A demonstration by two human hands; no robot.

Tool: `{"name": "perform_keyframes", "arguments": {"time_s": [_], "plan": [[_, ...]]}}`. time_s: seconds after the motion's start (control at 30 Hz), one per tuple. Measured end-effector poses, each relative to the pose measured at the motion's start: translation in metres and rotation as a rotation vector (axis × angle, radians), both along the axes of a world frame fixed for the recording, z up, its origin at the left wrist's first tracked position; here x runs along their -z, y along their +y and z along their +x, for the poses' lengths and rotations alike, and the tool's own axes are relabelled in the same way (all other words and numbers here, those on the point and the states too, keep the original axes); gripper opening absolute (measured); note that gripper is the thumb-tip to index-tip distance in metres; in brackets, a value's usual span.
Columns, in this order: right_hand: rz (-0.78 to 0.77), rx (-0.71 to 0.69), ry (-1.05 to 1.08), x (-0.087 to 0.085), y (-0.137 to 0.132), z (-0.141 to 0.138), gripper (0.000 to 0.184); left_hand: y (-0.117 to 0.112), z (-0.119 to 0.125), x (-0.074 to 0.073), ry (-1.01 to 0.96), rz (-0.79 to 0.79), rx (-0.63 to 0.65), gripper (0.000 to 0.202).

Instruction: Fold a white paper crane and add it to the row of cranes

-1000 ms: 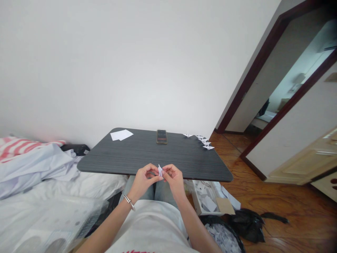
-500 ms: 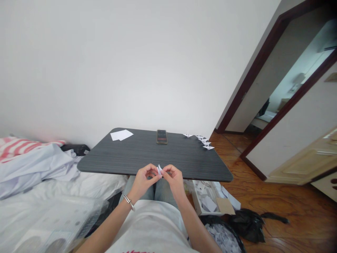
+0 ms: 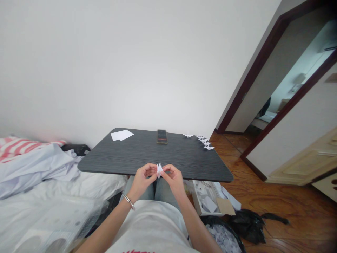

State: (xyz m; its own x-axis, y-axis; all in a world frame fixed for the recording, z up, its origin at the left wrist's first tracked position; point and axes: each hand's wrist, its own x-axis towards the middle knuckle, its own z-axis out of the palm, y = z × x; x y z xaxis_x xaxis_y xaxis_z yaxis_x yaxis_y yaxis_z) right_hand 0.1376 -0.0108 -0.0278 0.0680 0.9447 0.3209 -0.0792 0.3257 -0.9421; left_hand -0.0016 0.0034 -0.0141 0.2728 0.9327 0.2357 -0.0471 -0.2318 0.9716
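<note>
A small folded white paper piece (image 3: 159, 169) is pinched between both of my hands just over the near edge of a dark grey table (image 3: 147, 154). My left hand (image 3: 143, 178), with a silver bracelet on the wrist, has its fingers curled onto the paper's left side. Pinching the right side is my right hand (image 3: 171, 177). Two or three points of the paper stick up between my fingertips.
On the table lie white paper sheets (image 3: 121, 134) at the back left, a dark phone (image 3: 161, 136) at the back middle and several folded paper cranes (image 3: 204, 141) at the back right. Bedding (image 3: 39, 172) lies left. A box of paper scraps (image 3: 207, 202) and a black bag (image 3: 247, 223) sit on the wooden floor right.
The paper between my fingers has spread from one narrow point into a wider shape with several points. Both hands stay at the same spot near the table edge.
</note>
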Motion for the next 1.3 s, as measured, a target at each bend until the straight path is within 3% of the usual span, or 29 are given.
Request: {"name": "perform_keyframes", "arguments": {"time_s": [0.33,0.57,0.87,1.3], "plan": [[-0.080,-0.092,0.150,0.0027,0.0021,-0.0013,0.014,0.0027,0.0013,0.0028,-0.123,-0.120,-0.064,0.019],[-0.095,-0.075,0.232,0.0039,0.0028,-0.0021,0.013,0.0030,-0.0004,0.0056,-0.061,-0.125,-0.024,0.017],[-0.106,-0.182,0.225,0.0042,0.0037,0.0031,0.011,0.0046,-0.0026,0.0044,-0.085,-0.172,0.046,0.014],[-0.073,-0.177,0.262,0.0041,0.0026,0.0004,0.004,0.0037,-0.0036,-0.0022,-0.031,-0.075,0.052,0.008]]}}
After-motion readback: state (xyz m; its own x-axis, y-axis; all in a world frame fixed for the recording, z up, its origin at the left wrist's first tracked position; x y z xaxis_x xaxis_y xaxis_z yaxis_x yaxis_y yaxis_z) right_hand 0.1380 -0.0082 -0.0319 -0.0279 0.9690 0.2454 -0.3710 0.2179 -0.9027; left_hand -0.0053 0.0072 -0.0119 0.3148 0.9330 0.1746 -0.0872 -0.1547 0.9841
